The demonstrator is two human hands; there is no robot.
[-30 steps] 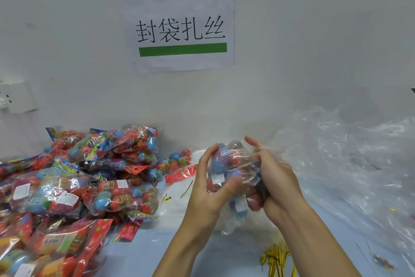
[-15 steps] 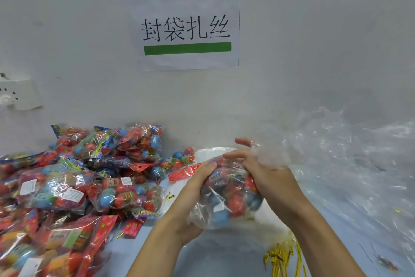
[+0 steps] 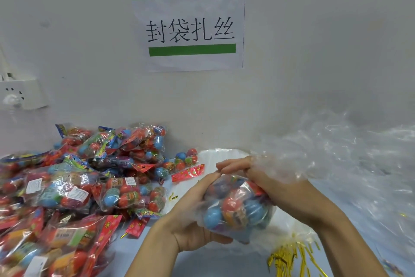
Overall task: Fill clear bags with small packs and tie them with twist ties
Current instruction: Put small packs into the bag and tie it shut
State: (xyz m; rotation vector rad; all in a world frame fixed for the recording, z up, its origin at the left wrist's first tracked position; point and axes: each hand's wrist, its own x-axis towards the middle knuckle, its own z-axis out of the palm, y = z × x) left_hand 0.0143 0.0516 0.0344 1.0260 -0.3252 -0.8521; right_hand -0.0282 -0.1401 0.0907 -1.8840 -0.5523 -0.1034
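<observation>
A clear bag [image 3: 235, 209] stuffed with red and blue small packs hangs above the table between both hands. My left hand [image 3: 190, 220] cups the bag's left side and bottom, fingers curled round it. My right hand [image 3: 276, 189] grips the bag's gathered neck at the upper right, with loose plastic bunched above the fingers. Gold twist ties [image 3: 289, 258] lie in a bunch on the table just below the right forearm.
A large heap of small packs [image 3: 85, 186] covers the table's left side. Crumpled empty clear bags [image 3: 359, 164] pile up on the right. A white plate [image 3: 215, 155] sits behind the hands. A paper sign [image 3: 190, 27] hangs on the wall, a socket [image 3: 20, 94] at left.
The bag came down from upright between the hands to lie lower and tilted. My left hand slid under it, and my right hand moved up to the gathered neck.
</observation>
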